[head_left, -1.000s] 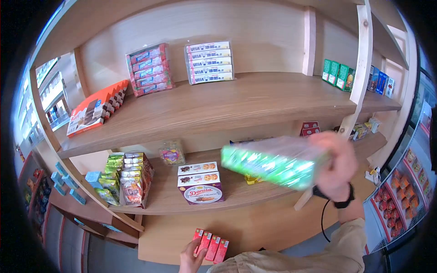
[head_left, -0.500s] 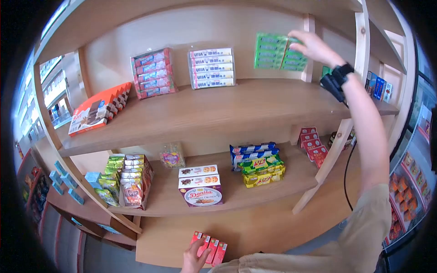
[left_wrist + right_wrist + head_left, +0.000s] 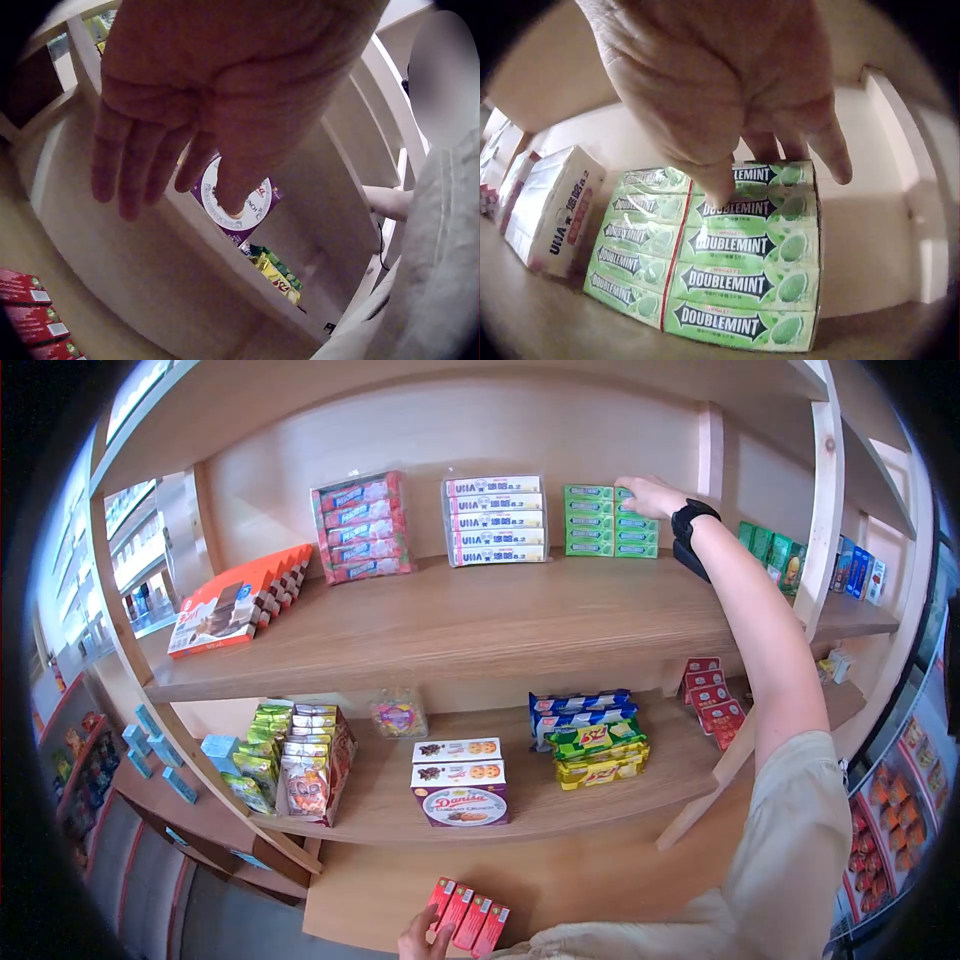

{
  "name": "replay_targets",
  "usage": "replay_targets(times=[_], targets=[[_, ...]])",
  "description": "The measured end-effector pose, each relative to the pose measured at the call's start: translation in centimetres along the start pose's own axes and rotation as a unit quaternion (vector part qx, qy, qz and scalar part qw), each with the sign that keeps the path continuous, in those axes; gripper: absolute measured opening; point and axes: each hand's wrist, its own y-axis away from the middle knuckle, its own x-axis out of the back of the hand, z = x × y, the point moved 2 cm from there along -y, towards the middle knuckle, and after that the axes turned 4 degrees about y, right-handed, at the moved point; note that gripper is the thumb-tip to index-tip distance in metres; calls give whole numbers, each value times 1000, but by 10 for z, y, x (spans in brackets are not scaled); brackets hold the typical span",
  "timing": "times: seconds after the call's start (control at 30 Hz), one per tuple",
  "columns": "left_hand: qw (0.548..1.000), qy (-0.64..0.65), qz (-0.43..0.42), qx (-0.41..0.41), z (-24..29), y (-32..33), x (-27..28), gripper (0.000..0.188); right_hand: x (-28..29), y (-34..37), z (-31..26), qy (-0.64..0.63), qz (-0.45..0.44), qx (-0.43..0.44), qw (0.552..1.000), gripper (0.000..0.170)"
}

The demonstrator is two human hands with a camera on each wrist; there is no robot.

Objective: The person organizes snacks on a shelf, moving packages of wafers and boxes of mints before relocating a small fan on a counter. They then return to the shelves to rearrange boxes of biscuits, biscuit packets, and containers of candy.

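Note:
On the upper shelf, the green Doublemint pack (image 3: 590, 532) (image 3: 720, 285) stands upright, right of the white UHA pack (image 3: 496, 520) (image 3: 551, 217). My right hand (image 3: 650, 498) (image 3: 727, 90) holds its top edge, the thumb on the front face and some fingertips hidden behind. Low in the head view, my left hand (image 3: 425, 938) (image 3: 225, 82) is by the row of red boxes (image 3: 468, 918) (image 3: 34, 319). Its fingers hang loose with nothing in them in the left wrist view, and whether they touch the boxes I cannot tell.
Red-wrapped candy packs (image 3: 362, 528) and orange boxes (image 3: 225, 605) share the upper shelf (image 3: 450, 620). Below are a Danisa box (image 3: 462, 800), yellow biscuit packs (image 3: 602, 768) and bagged snacks (image 3: 305, 775). A wooden post (image 3: 826, 490) rises beside my right arm.
My right hand first swung the green pack up and left to the upper shelf, then lowered it slightly beside the UHA pack. My left hand stays by the red boxes.

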Motion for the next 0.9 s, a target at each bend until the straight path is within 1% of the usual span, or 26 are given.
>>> replay_targets(times=[0.03, 0.1, 0.13, 0.2, 0.23, 0.3, 0.37, 0.43, 0.5, 0.57, 0.63, 0.67, 0.7, 0.73, 0.8, 0.83, 0.87, 0.9], targets=[[1000, -3, 2, 2, 2, -1, 0, 38, -2, -1, -1, -3, 0, 2, 1000, 39], [999, 22, 3, 33, 6, -4, -1, 38, -3, -1, -1, 8, -23, -18, 1000, 49], [999, 20, 4, 36, 5, -6, -1, 38, -3, 1, -3, 6, -25, -15, 1000, 49], [1000, -20, -5, 14, 1, -12, 1, 39, -3, 8, -5, 56, -19, -58, 997, 61], [1000, -21, -4, 16, 1, -15, 2, 39, -3, 7, -3, 39, -40, -64, 996, 72], [996, -32, 25, -74, 5, -22, 7, 41, -4, 6, 1, 36, -45, -67, 996, 73], [996, -44, 25, -78, 4, -25, 8, 41, -6, 6, 3, 32, -49, -69, 996, 75], [995, -54, 25, -85, 6, -27, 9, 42, -5, 7, 4, 44, -28, -79, 996, 79], [999, -25, -1, -47, 7, -29, 8, 42, -2, 8, 7, 44, -21, -79, 996, 80], [999, -28, 5, -28, 8, -34, 10, 42, 4, 8, 9, 41, -15, -74, 996, 81], [999, -38, 21, 0, 10, -40, 19, 41, 15, 2, 14, 10, 42, 5, 999, 81], [998, -55, 22, -20, 13, -46, 26, 42, 26, 11, 6, -8, 102, 32, 994, 76], [996, -73, 22, -39, 16, -52, 33, 43, 34, 10, 6, -68, 149, 72, 984, 77], [996, -78, 29, -28, 16, -58, 40, 43, 46, 17, -2, -83, 196, 89, 973, 67], [988, -127, 54, -72, 17, -72, 54, 44, 70, 39, -27, -99, 296, 196, 930, 51], [986, -135, 55, -85, 20, -83, 63, 44, 80, 54, -39, -118, 278, 152, 941, 39], [983, -143, 54, -99, 24, -97, 71, 45, 101, 92, -86, -171, 301, 200, 917, 32], [984, -127, 55, -110, 26, -112, 79, 46, 115, 149, -129, -101, 300, 204, 926, 51]])
